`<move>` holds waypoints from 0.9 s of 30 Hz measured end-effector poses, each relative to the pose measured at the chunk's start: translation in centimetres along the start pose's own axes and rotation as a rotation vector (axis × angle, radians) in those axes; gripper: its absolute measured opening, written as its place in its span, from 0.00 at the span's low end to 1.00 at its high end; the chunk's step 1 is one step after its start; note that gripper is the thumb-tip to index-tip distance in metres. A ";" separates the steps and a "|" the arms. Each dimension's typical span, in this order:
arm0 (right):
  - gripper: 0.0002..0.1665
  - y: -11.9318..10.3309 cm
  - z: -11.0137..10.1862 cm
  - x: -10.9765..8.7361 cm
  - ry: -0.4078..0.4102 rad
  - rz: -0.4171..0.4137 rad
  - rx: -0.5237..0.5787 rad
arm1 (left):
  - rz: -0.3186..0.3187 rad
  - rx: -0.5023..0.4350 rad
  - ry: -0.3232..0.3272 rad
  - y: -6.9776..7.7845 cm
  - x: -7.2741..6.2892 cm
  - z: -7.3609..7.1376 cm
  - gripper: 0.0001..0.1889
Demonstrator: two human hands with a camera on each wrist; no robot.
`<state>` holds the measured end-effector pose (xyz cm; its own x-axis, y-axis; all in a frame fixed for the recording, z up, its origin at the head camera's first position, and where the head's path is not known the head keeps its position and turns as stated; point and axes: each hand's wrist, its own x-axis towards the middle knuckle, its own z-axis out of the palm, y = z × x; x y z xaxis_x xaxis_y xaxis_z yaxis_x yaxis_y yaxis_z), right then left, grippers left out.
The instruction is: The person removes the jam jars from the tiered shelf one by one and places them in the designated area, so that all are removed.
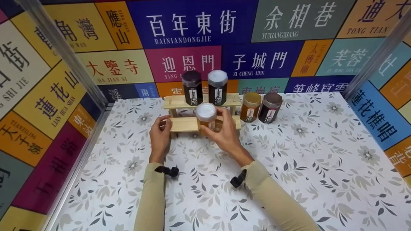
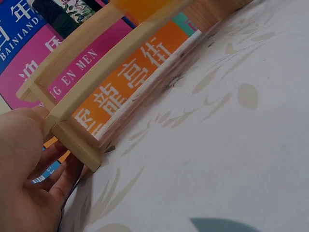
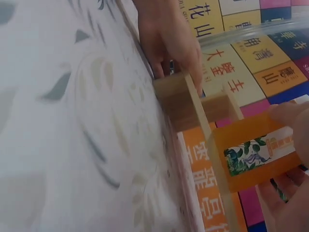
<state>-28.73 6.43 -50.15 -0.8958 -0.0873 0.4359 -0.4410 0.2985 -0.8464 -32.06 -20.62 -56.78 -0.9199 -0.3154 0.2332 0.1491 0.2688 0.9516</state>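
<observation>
My right hand grips an amber jar with a white lid, thumb on one side and fingers on the other. The jar's base is right at the lower step of a two-tier wooden rack; in the right wrist view the orange jar with its printed label stands against the step's board. My left hand holds the rack's left end, and the left wrist view shows the fingers around the end piece. On the upper step stand a dark jar with a dark lid and a dark jar with a pale lid.
Right of the rack, an amber jar with a yellow lid and a dark jar with a brown lid stand side by side on the leaf-patterned tabletop. Printed panels wall the back and both sides.
</observation>
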 end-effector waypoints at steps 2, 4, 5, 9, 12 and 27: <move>0.48 0.5 -0.7 -0.2 -0.017 0.007 0.034 | -0.005 0.000 -0.001 0.0 0.1 0.0 0.13; 0.49 0.8 -1.5 -0.3 -0.027 0.015 0.055 | -0.012 0.002 -0.004 0.1 0.1 0.0 0.13; 0.49 1.0 -1.8 -0.4 -0.029 0.019 0.070 | -0.017 0.004 -0.004 0.1 0.1 0.0 0.14; 0.52 1.7 -3.4 -0.6 -0.007 0.038 0.061 | -0.032 0.009 -0.002 0.1 0.1 0.1 0.13; 0.52 2.1 -4.9 -0.8 0.025 0.048 0.025 | -0.035 0.003 -0.006 0.1 -0.1 0.0 0.13; 0.48 5.4 -14.5 -1.5 0.185 0.097 -0.121 | -0.016 -0.006 -0.008 0.1 -0.1 0.0 0.13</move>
<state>-28.93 22.00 -50.97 -0.9029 0.1195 0.4128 -0.3339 0.4098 -0.8489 -31.94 -20.53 -56.67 -0.9248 -0.3127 0.2168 0.1369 0.2581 0.9564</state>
